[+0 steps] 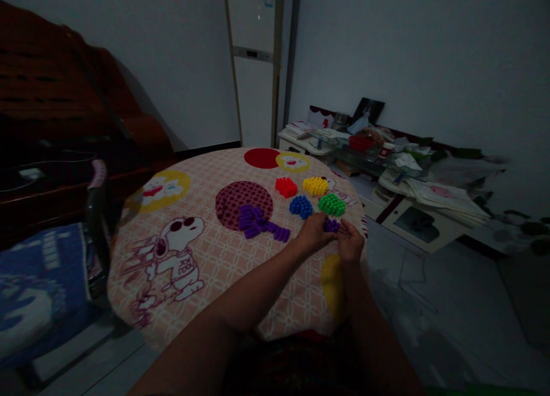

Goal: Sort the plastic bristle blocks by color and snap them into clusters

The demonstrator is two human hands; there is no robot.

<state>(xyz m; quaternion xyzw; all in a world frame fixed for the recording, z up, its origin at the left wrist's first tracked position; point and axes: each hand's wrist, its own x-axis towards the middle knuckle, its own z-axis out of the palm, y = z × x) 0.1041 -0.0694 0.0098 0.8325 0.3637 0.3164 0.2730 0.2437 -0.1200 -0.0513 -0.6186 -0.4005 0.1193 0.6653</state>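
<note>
Both my hands are at a small cluster of purple plastic pieces standing on the table's right side. My left hand curls round the cluster's left edge. From the right, my right hand has its fingers bent together against it; the fingertips are partly hidden. Just beyond stand tight clusters of similar knobbed pieces: blue, green, red and yellow. Left of my left forearm, a loose pile of purple stick-like pieces lies flat.
A patterned cloth covers the round table. On the right stands a low cabinet loaded with papers, bags and a red bowl. A chair with a blue cover is at the left, and a tall white appliance stands behind.
</note>
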